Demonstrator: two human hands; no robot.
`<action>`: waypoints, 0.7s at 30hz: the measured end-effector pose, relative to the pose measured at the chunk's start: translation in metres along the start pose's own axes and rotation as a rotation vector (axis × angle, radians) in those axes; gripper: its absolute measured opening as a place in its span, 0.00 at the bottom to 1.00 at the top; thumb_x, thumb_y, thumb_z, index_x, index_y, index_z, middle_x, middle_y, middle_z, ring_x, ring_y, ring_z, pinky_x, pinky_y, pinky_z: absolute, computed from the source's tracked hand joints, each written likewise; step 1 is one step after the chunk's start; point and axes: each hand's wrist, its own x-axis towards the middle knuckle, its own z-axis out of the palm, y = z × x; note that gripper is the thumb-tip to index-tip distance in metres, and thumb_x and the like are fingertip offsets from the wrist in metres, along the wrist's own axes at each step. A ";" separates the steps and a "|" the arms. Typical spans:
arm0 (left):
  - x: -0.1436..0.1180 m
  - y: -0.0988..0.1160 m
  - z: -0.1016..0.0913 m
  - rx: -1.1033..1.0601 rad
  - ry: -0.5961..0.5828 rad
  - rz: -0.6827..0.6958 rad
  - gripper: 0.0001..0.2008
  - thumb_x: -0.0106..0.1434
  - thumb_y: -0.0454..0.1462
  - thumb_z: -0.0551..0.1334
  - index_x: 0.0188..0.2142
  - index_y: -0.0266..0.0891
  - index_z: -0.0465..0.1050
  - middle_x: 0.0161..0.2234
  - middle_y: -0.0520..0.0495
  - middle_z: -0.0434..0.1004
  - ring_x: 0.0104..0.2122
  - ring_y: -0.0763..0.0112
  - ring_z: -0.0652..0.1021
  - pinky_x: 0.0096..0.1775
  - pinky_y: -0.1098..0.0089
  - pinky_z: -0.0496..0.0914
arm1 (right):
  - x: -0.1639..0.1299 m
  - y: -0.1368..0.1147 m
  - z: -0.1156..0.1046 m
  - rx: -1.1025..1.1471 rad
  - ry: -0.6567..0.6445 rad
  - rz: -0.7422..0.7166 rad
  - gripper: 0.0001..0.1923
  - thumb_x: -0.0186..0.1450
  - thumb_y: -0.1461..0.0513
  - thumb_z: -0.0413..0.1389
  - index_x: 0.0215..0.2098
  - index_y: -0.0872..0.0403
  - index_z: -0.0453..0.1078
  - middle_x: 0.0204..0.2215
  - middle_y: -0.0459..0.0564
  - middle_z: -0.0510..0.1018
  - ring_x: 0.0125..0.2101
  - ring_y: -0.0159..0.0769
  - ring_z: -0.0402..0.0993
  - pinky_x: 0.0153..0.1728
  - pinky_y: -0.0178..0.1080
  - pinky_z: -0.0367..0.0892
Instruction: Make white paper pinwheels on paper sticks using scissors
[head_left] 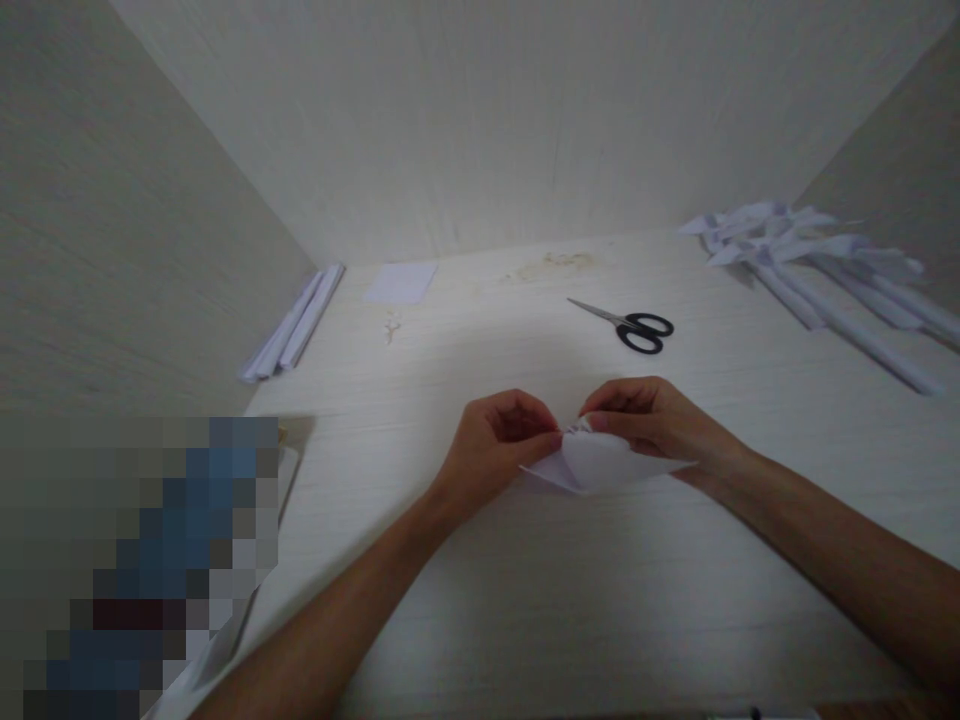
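Note:
A folded piece of white paper point(600, 465) lies on the white table point(525, 600) in front of me, its folds forming a point toward me. My left hand point(495, 445) pinches its upper left edge with thumb and fingers. My right hand point(652, 420) grips the upper right edge, fingers curled over the paper's top. Both hands meet at the top of the fold.
Black-handled scissors point(626, 323) lie beyond my hands. A small white paper sheet point(401, 283) sits at the back. Rolled paper sticks point(296, 322) lie at the left wall. A pile of finished paper pinwheel-like pieces on sticks point(817, 265) fills the back right. A blurred patch covers the lower left.

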 end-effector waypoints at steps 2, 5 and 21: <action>0.001 -0.001 -0.001 -0.053 -0.046 -0.043 0.07 0.43 0.30 0.66 0.22 0.35 0.68 0.19 0.53 0.73 0.19 0.79 0.72 0.21 0.79 0.65 | -0.001 0.000 0.002 0.042 -0.006 0.047 0.04 0.47 0.64 0.63 0.22 0.55 0.73 0.18 0.43 0.75 0.17 0.24 0.68 0.19 0.27 0.60; 0.001 -0.002 -0.002 -0.074 -0.104 -0.064 0.08 0.43 0.30 0.66 0.24 0.35 0.69 0.21 0.51 0.73 0.20 0.77 0.73 0.21 0.77 0.66 | 0.000 0.003 0.003 0.121 0.012 0.102 0.03 0.47 0.65 0.62 0.21 0.55 0.73 0.17 0.43 0.75 0.18 0.26 0.70 0.19 0.28 0.62; 0.005 -0.006 -0.005 0.010 0.228 0.328 0.06 0.59 0.36 0.54 0.33 0.37 0.67 0.34 0.45 0.75 0.34 0.72 0.76 0.37 0.67 0.71 | 0.003 0.001 0.005 0.349 0.129 0.103 0.06 0.45 0.66 0.61 0.23 0.55 0.70 0.21 0.44 0.76 0.23 0.31 0.72 0.26 0.33 0.68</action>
